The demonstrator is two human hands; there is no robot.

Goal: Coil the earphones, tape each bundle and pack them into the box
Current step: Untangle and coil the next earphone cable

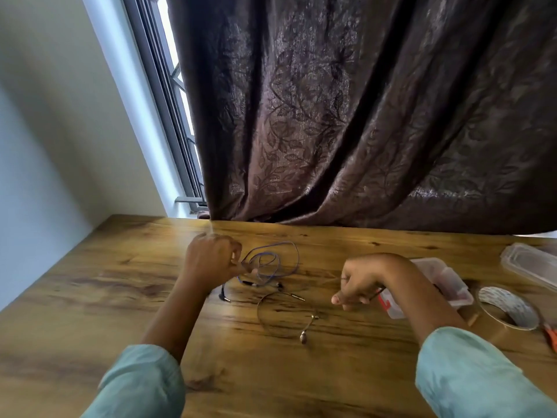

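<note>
A blue earphone cable [272, 260] lies in loose loops on the wooden table [120, 297], and my left hand [211, 257] pinches the loops at their left side. A second, gold-brown earphone [280, 315] lies uncoiled in front of it, its earbuds toward me. My right hand [358, 285] hovers over the table with curled fingers and pinches a thin dark cable end. Behind that hand sits a clear plastic box [446, 282], partly hidden by my wrist. A roll of clear tape [509, 306] lies to the right of the box.
The box's clear lid [530, 263] rests at the far right. An orange-handled tool [551, 334] pokes in by the tape at the right edge. A dark patterned curtain [361, 116] hangs down to the table's back edge.
</note>
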